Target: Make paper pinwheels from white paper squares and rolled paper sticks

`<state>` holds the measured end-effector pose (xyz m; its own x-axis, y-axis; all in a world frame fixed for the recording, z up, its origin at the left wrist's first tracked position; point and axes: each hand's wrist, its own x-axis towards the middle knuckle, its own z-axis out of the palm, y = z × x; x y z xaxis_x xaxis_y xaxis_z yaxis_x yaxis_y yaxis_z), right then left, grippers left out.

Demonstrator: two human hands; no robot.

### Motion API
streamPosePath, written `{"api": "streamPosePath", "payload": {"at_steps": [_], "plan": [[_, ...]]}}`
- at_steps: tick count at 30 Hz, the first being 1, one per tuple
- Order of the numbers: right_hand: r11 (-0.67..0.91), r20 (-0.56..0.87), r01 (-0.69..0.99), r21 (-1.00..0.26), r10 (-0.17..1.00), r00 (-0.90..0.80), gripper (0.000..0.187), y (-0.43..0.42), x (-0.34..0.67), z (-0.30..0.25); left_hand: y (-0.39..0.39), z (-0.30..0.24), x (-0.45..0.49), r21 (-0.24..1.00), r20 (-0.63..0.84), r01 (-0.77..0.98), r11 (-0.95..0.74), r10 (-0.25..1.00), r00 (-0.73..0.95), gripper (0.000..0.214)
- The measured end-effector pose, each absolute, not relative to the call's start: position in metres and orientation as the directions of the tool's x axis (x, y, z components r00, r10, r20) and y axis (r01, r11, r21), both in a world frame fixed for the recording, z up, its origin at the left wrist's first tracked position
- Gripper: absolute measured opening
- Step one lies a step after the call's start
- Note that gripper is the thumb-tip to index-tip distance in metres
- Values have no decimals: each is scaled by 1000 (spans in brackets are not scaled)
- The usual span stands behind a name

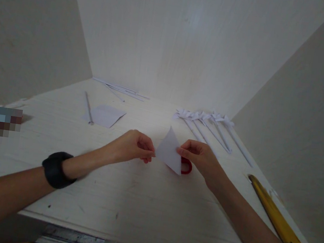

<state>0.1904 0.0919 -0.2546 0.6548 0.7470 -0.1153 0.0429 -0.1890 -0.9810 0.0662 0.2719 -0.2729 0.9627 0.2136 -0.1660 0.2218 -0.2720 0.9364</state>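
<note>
A small white sheet of paper [170, 149], roughly triangular in outline, is held up above the table between my two hands. My left hand [138, 145] pinches its left corner between thumb and fingers. On the opposite side, my right hand [197, 158] grips the right edge, thumb in front. Part of a red loop [186, 166], which looks like a scissors handle, shows behind the paper; the rest of it is hidden. I wear a black band [58, 169] on my left wrist.
Several rolled-paper sticks with folded paper tops [207, 119] lie at the back right. A yellow cutter knife [276, 214] lies by the right edge. Thin white sticks [121, 90] rest along the back wall. Left of centre are flat paper [107, 115] and a rolled stick [88, 108].
</note>
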Motion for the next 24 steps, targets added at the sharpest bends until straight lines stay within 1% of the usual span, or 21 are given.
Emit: {"api": "streamPosePath", "payload": {"at_steps": [6, 10, 13, 17, 24], "plan": [[-193, -131, 22, -981, 740, 660, 28, 92, 187, -253, 272, -273, 67, 953, -206, 242, -182, 198, 958, 14], [-192, -130, 22, -981, 741, 659, 23, 91, 191, -253, 271, -269, 67, 962, -197, 228, -151, 197, 961, 12], [-183, -112, 37, -982, 739, 664, 20, 91, 196, -255, 272, -268, 67, 963, -193, 225, -149, 205, 960, 12], [-176, -66, 99, -979, 745, 664, 20, 90, 198, -255, 276, -270, 68, 967, -171, 204, -150, 207, 963, 14], [-198, -60, 127, -972, 733, 678, 22, 91, 196, -253, 274, -266, 67, 965, -196, 227, -132, 215, 957, 15]]}}
